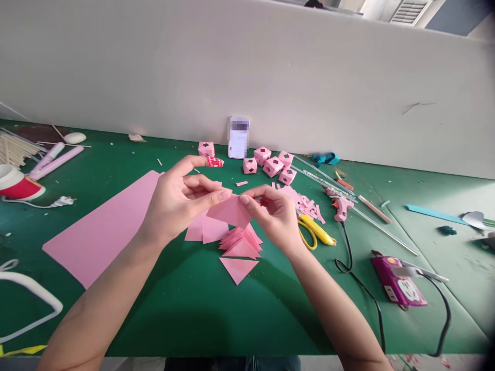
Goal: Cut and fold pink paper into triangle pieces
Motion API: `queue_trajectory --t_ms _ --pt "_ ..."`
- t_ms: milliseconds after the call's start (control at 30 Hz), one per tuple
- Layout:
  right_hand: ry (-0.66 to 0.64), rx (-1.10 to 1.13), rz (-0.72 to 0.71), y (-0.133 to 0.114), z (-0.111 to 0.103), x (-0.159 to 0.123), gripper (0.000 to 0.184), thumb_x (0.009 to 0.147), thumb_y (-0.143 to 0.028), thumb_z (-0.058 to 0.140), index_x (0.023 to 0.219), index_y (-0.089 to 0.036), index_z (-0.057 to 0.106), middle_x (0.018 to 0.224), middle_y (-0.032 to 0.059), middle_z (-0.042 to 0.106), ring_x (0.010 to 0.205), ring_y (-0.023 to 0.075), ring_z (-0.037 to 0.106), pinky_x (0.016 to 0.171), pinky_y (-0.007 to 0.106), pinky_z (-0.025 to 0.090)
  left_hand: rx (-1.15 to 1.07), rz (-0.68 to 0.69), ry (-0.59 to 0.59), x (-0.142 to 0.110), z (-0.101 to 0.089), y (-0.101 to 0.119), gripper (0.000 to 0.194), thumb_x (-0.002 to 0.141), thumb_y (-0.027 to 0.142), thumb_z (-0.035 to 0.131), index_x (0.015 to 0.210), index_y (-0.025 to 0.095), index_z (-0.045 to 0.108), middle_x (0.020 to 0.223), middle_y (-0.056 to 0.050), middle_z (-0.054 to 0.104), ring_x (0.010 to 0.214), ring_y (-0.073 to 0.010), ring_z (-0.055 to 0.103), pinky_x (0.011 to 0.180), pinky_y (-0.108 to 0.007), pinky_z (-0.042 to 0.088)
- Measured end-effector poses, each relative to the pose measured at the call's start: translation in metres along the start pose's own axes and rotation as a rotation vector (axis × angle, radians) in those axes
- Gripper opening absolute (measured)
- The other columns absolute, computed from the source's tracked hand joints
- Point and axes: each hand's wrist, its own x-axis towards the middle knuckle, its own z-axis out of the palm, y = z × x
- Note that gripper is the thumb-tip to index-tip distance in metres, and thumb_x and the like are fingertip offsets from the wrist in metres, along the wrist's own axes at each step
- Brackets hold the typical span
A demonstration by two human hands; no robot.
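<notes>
Your left forearm (116, 293) and right forearm (333, 299) cross the near edge of the desk (193, 324), nearest of all. Toward its right side sits a purple power block (398, 282). Midway between your arms, well in from the near edge, lies a single pink triangle (238, 269), and just beyond it a fanned stack of triangles (240, 242). Flat pink pieces (215, 230) rest beside that stack, and a large pink sheet (102, 234) covers much of the left half.

Above the stack, your hands share one pink paper piece (232, 210). Your left hand (172, 206) pinches its upper left end between thumb and fingers, the forefinger with the red wrap (215, 162) lifted clear; your right hand (275, 219) closes thumb and forefinger on its upper right part, other fingers curled. It looks like a fold being lined up: match the corners first, press lightly from the middle outward, and hold the pinch near the edge so the paper doesn't skew.

Farther off, a pink glue gun (342, 208) lies right of centre; pink folded boxes (273, 166) and an upright phone (238, 141) stand near the far edge.
</notes>
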Motion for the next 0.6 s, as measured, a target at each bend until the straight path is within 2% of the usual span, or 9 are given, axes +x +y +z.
queue_trajectory --t_ms 167,233,433,600 --pt "0.035 -0.083 -0.095 0.0017 0.0005 -0.0013 0.018 0.093 -0.04 0.075 0.085 -0.023 0.076 0.084 0.0027 0.078 0.076 0.0173 0.066 0.068 0.032 0.051 -0.029 -0.012 -0.103 0.0013 0.0008 0.0001 0.055 0.076 0.035 0.091 0.12 0.024 0.061 0.092 -0.003 0.081 0.092 -0.0247 0.081 0.084 -0.035 0.068" --pt "0.053 -0.115 -0.123 0.0013 0.0027 -0.0029 0.018 0.093 -0.038 0.076 0.083 -0.023 0.075 0.082 0.0018 0.077 0.075 0.0168 0.065 0.069 0.032 0.05 -0.02 -0.02 -0.125 0.0004 0.0032 0.0003 0.054 0.076 0.034 0.091 0.119 0.023 0.062 0.09 -0.003 0.081 0.091 -0.024 0.081 0.084 -0.034 0.067" --pt "0.006 -0.066 -0.044 -0.0028 0.001 -0.0023 0.024 0.088 -0.047 0.081 0.089 -0.023 0.08 0.085 0.0018 0.079 0.075 0.0161 0.064 0.069 0.03 0.05 0.012 -0.049 -0.021 -0.0008 0.0047 0.002 0.063 0.066 0.031 0.097 0.119 0.023 0.063 0.08 0.0 0.08 0.09 -0.0252 0.08 0.081 -0.032 0.066" --pt "-0.002 -0.003 0.009 -0.0003 -0.0045 0.0005 0.031 0.078 -0.044 0.09 0.1 -0.024 0.081 0.099 0.0023 0.08 0.074 0.0141 0.062 0.068 0.029 0.051 -0.071 -0.055 0.033 -0.0004 0.0035 0.0044 0.052 0.072 0.029 0.095 0.114 0.023 0.064 0.076 0.004 0.078 0.08 -0.0181 0.078 0.077 -0.027 0.061"
